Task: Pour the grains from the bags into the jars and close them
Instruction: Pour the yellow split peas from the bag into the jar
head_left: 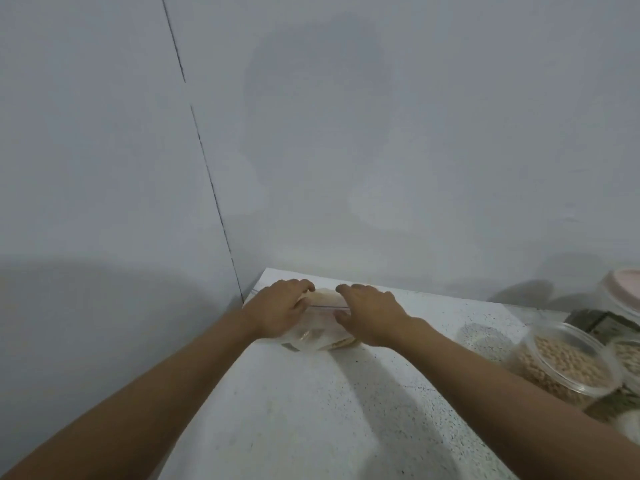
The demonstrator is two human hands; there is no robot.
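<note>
The bag (323,299) sits on the worktop (311,410) in its far left corner, close to the wall (381,133), with your left hand (284,311) on its left side and your right hand (370,315) on its right. Well to the right stands an open jar (561,362); behind it, seemingly, a lidded jar (623,289).

Grain-filled zip bag (325,297); open jar (562,363) right.

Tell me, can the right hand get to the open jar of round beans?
Probably yes. The right hand grips the bag, but the open jar stands close on its right, on the same counter. Only a flat clear lid lies between, low enough to pass over.
</note>
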